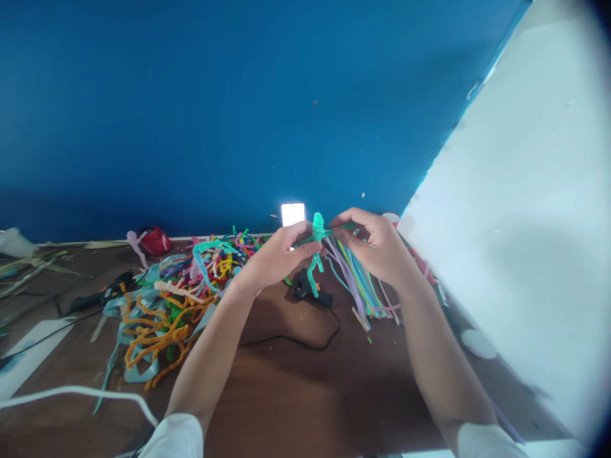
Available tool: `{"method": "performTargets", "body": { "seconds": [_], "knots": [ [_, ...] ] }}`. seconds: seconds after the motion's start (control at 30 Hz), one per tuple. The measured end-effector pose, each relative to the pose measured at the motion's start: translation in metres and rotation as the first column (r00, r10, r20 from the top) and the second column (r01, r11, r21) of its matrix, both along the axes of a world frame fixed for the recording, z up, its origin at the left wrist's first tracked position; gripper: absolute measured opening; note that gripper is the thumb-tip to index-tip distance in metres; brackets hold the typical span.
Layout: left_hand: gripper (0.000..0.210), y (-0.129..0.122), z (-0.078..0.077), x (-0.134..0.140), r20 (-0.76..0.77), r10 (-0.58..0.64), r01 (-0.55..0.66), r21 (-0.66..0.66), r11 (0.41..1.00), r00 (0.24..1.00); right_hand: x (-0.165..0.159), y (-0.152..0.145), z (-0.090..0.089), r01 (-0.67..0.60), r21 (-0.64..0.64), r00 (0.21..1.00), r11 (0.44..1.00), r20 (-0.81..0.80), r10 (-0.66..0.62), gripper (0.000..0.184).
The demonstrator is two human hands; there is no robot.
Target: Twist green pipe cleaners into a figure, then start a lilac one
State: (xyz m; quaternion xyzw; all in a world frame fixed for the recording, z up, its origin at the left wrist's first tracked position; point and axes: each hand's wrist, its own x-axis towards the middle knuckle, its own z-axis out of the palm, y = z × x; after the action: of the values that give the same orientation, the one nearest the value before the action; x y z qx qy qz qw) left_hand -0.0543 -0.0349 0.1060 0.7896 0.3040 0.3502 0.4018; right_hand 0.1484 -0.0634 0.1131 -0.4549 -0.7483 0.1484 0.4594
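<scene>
So down at the bottom of the frame we're wearing pale sleeves (179, 436), and a thick white cable (86, 391) is looping across the lower left. Bare brown tabletop (305, 407), smooth and a bit shiny, is filling the lower middle, with a thin black cord (305, 346) curving over it. A flat white disc (479, 343) is lying at lower right. Our left forearm is partly blocking a messy heap of fuzzy stems (205, 267) on the left, bendy orange ones nearest. A black glue gun (308, 289) is sitting right below our hands, and straight, slim pastel stems (353, 280) are fanning out beside it, partly behind our right hand (379, 245).

Just right of centre we're holding up a fuzzy green piece (318, 229), one strand dangling: our left hand (286, 248) is gripping its left side, our right thumb and forefinger are pinching its right. Behind, a lit screen (293, 214) is glowing against the flat blue wall (238, 114).
</scene>
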Motion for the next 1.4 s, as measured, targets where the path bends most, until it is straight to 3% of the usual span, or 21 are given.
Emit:
{"method": "performTargets", "body": {
  "seconds": [0.13,0.27,0.37,0.47,0.6,0.73,1.03,1.17,1.27,1.4],
  "knots": [
    [0.026,-0.001,0.002,0.002,0.188,-0.079,0.105,-0.133,0.986,0.979,0.001,0.001,-0.001,-0.005,0.171,0.990,0.985,0.138,-0.019,0.011],
    [0.028,-0.002,0.004,0.004,0.286,-0.087,0.148,-0.198,0.969,0.954,0.002,0.006,-0.006,0.054,0.472,0.916,0.880,0.328,-0.233,0.013],
    [0.031,-0.001,0.004,0.005,0.304,-0.045,0.114,-0.210,0.971,0.951,0.002,0.009,-0.008,0.032,0.555,0.860,0.831,0.408,-0.305,0.015],
    [0.030,0.000,0.002,0.004,0.271,0.019,0.028,-0.169,0.985,0.963,0.000,0.008,-0.009,0.020,0.517,0.876,0.856,0.403,-0.264,0.016],
    [0.029,0.002,0.001,0.005,0.205,0.070,-0.057,-0.069,0.996,0.976,-0.005,0.004,-0.007,0.048,0.292,0.938,0.955,0.316,-0.143,0.015],
    [0.023,0.003,0.002,0.004,0.114,0.084,-0.090,0.047,0.995,0.990,-0.006,0.001,-0.005,0.068,0.158,0.956,0.985,0.272,-0.110,0.013],
    [0.026,0.004,0.001,0.000,-0.095,0.181,-0.157,0.219,0.963,0.979,0.001,0.007,-0.005,-0.013,0.160,0.984,0.987,0.180,-0.016,0.012],
    [0.023,0.006,0.001,0.001,-0.118,0.182,-0.148,0.246,0.958,0.976,0.004,0.008,-0.002,0.014,0.205,0.986,0.979,0.160,-0.048,0.011],
    [0.024,0.005,0.002,0.003,-0.081,0.156,-0.136,0.208,0.969,0.984,0.007,0.009,-0.002,0.023,0.228,0.981,0.973,0.183,-0.066,0.013],
    [0.023,0.001,0.002,0.005,0.081,0.097,-0.103,0.069,0.992,0.992,0.009,0.009,-0.003,0.021,0.258,0.970,0.966,0.228,-0.082,0.017]
  ]
}}
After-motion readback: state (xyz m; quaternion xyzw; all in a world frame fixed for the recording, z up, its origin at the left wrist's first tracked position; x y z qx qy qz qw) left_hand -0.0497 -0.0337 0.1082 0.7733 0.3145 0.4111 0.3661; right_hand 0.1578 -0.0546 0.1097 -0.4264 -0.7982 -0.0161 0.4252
